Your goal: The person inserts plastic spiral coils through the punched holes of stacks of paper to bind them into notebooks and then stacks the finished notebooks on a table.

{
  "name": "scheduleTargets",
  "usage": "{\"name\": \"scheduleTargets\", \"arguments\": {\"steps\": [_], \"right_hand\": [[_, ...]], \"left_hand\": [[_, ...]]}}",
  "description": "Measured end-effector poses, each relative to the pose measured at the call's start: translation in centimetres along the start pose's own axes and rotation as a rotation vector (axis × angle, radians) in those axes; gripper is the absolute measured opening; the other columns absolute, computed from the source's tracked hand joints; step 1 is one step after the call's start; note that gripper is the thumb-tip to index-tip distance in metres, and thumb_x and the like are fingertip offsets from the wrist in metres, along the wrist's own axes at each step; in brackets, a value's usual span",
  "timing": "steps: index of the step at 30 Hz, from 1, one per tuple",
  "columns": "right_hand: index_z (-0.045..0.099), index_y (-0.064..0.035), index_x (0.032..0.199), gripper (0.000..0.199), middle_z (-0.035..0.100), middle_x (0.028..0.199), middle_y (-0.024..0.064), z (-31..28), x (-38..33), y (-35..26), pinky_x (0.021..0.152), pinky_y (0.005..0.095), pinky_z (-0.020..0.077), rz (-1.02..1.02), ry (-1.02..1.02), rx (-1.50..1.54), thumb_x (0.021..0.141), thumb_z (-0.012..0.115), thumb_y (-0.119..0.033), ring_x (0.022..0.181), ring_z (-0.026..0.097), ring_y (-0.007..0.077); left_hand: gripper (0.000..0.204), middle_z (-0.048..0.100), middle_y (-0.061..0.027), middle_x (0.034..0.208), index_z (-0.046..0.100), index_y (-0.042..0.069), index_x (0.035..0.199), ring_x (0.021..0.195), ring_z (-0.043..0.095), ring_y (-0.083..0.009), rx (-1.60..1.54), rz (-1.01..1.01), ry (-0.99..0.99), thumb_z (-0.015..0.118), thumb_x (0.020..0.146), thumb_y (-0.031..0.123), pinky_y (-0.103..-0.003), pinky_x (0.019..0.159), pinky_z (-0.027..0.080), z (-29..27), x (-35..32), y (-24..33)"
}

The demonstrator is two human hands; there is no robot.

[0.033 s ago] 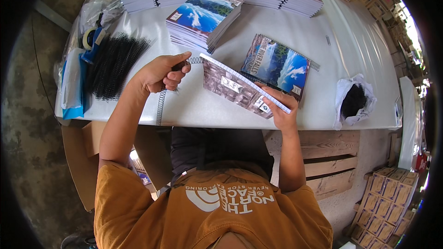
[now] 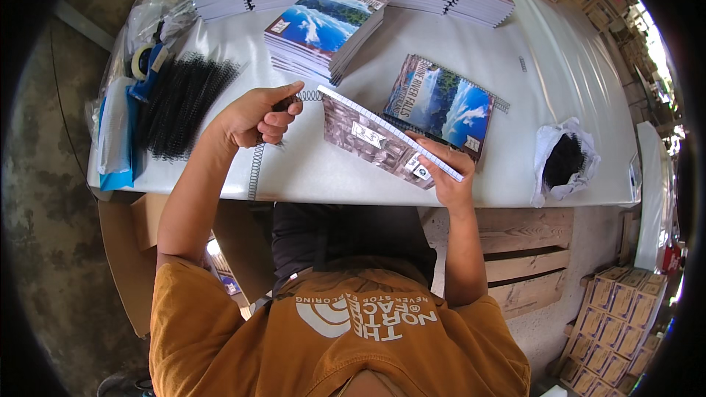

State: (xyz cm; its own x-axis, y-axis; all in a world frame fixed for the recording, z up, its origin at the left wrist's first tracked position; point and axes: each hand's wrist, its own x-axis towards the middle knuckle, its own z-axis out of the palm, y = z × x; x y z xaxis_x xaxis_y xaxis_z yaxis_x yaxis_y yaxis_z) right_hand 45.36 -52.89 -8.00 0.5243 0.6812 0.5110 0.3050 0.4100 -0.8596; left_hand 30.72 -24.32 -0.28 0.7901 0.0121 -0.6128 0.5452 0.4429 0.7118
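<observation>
Table w/ white cover spreads under both hands. Notebook stack sits beyond my L hand, black coil pile to its left. Spiral-bound notebook lies just past my R hand, whose thumb + fingers grip the near end of held notebook, btwn both hands. L fingers curl tight round dark coil, reaching that notebook's far corner.
</observation>
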Motion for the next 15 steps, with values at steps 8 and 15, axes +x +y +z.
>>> {"name": "scheduleTargets", "arguments": {"steps": [8,15], "right_hand": [[0.061,0.0045,0.105,0.025,0.063,0.104,0.0173,0.2,-0.4,-0.6,0.085,0.0272,0.0466,0.128,0.065,0.019,0.080,0.058,0.006,0.096,0.062,0.0200],[0.063,0.0037,0.103,0.022,0.065,0.102,0.0131,-0.4,0.0,-0.6,0.084,0.0262,0.0460,0.106,0.009,0.020,0.081,0.061,0.003,0.091,0.060,0.0137]], "left_hand": [[0.040,0.032,0.0077,0.049,0.048,0.009,0.074,0.040,0.023,-0.0026,0.181,0.163,0.150,0.044,0.092,0.044,-0.020,0.036,0.018,1.7,0.0,-0.1],[0.018,0.047,0.0029,0.069,0.052,0.008,0.080,0.060,0.042,-0.0063,0.533,0.408,0.180,0.061,0.085,0.022,-0.020,0.053,0.035,1.4,-0.8,1.7]]}}
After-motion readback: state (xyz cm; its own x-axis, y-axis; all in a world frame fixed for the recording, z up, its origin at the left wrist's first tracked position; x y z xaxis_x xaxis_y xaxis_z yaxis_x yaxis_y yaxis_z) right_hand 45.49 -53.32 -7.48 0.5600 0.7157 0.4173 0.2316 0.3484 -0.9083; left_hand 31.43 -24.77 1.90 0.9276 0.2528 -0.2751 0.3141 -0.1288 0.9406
